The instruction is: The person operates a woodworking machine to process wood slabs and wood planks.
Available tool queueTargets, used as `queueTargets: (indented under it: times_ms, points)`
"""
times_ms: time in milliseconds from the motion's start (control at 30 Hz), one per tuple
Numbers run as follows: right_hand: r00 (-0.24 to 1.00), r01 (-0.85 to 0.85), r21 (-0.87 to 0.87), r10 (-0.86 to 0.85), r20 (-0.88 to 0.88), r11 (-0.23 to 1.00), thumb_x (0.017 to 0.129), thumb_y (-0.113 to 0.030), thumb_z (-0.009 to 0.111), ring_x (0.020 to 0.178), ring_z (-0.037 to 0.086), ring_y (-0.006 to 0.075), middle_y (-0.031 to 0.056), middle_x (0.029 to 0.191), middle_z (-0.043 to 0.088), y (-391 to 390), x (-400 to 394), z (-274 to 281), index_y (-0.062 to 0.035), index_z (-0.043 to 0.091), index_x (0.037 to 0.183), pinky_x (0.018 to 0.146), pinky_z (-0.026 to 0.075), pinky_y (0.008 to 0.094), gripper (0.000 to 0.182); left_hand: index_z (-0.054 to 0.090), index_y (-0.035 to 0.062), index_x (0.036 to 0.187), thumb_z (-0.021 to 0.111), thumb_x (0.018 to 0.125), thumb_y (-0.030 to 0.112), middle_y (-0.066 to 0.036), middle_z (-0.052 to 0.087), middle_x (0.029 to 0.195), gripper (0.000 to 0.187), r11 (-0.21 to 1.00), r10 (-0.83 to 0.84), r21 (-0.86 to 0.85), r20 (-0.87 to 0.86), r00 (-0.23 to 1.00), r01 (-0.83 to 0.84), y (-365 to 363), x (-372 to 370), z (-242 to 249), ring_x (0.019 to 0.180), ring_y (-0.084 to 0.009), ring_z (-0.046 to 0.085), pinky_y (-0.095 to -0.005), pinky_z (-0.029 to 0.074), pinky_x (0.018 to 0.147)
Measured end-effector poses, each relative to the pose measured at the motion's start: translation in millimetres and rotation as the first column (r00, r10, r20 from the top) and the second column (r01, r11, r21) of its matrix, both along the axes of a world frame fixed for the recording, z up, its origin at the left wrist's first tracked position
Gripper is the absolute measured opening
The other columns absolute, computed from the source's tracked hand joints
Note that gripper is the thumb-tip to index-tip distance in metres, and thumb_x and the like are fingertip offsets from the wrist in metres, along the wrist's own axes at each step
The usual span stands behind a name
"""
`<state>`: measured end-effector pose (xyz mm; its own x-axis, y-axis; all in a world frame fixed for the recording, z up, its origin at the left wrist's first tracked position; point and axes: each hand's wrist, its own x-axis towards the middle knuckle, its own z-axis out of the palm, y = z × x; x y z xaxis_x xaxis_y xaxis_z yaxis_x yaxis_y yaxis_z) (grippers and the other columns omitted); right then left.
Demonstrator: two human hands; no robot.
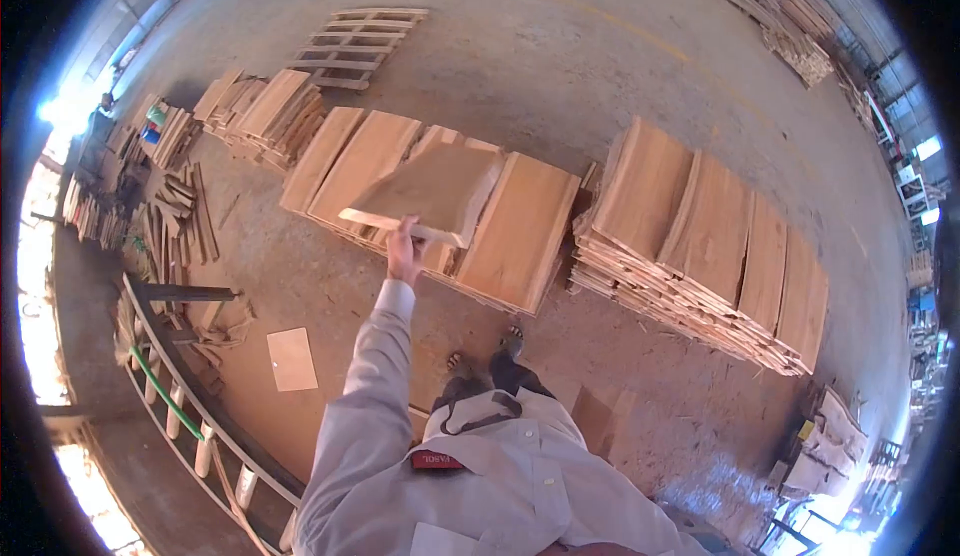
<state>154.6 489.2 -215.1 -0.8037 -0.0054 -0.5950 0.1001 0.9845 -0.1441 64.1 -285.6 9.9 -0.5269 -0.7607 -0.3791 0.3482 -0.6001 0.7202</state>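
My left hand (404, 250) is closed on the near edge of a wooden board (430, 192), with the thumb side at the edge. The board is wide and flat, with a pale edge, and is raised at an angle over a low stack of planks (518, 228). It overlaps the middle planks of that stack in this view and hides part of them. My left arm (372, 356) reaches forward in a light grey sleeve. My right hand does not show anywhere in the frame.
A taller plank stack (705, 231) stands to the right. More piled boards (268, 111) and a slatted pallet (360, 44) lie beyond at the left. A curved roller conveyor (170, 406) runs along the lower left. One pale sheet (292, 359) lies on the floor.
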Motion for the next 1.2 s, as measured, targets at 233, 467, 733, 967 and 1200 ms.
queueTargets:
  times_ms: [233,467,733,967,1200]
  points:
    - [0.998,0.018,0.053,-0.021,0.064,0.998,0.076,-0.048,0.076,0.085,0.07,0.031,0.0126,0.091,0.073,-23,0,7,-0.0117,0.073,0.094,0.072,0.054,0.0434,0.04,0.06,0.0134,0.082,0.068,0.088,0.018,0.001,0.054,0.064,0.011,0.993,-0.087,0.081,0.075,0.993,0.081,-57,-44,-69,0.054,-0.0127,0.055,-0.0274,0.045,0.052]
    - [0.896,0.444,-0.108,-0.437,0.081,0.89,0.077,-0.042,0.077,0.08,0.07,0.033,0.0133,0.086,0.074,-102,-58,124,-0.0096,0.073,0.087,0.068,0.054,0.0439,0.034,0.063,0.0084,0.108,0.067,0.091,0.02,-0.007,0.066,0.099,0.021,0.954,-0.239,0.273,0.429,0.871,0.127,-53,12,-250,0.088,-0.0207,0.065,-0.0355,0.057,0.07]
    - [0.963,0.211,-0.144,-0.231,-0.138,0.967,0.078,-0.029,0.078,0.079,0.07,0.0337,0.0157,0.085,0.073,-134,-85,118,-0.005,0.072,0.093,0.07,0.054,0.0435,0.029,0.054,0.0034,0.13,0.062,0.097,0.027,-0.013,0.06,0.127,0.041,0.924,-0.362,0.205,0.205,0.909,0.322,-40,25,-333,0.114,-0.0281,0.062,-0.0429,0.057,0.091]
    - [0.976,0.21,-0.198,-0.218,-0.017,0.957,0.081,-0.022,0.077,0.095,0.071,0.025,0.017,0.107,0.072,-222,-116,155,-0.0026,0.06,0.128,0.08,0.053,0.0359,0.054,0.053,0.0024,0.131,0.059,0.099,0.022,-0.012,0.061,0.126,0.038,0.878,-0.429,0.366,0.32,0.845,0.308,-59,23,-314,0.113,-0.0268,0.063,-0.0434,0.059,0.089]
    - [0.994,0.094,-0.166,-0.103,-0.046,0.982,0.078,-0.025,0.077,0.101,0.069,0.0313,0.0196,0.104,0.071,-305,-158,181,-0.0031,0.061,0.127,0.085,0.052,0.0396,0.056,0.056,0.0049,0.127,0.068,0.093,0.021,-0.011,0.065,0.117,0.039,0.939,-0.278,0.322,0.495,0.824,0.123,-54,12,-295,0.101,-0.0233,0.068,-0.0422,0.062,0.077]
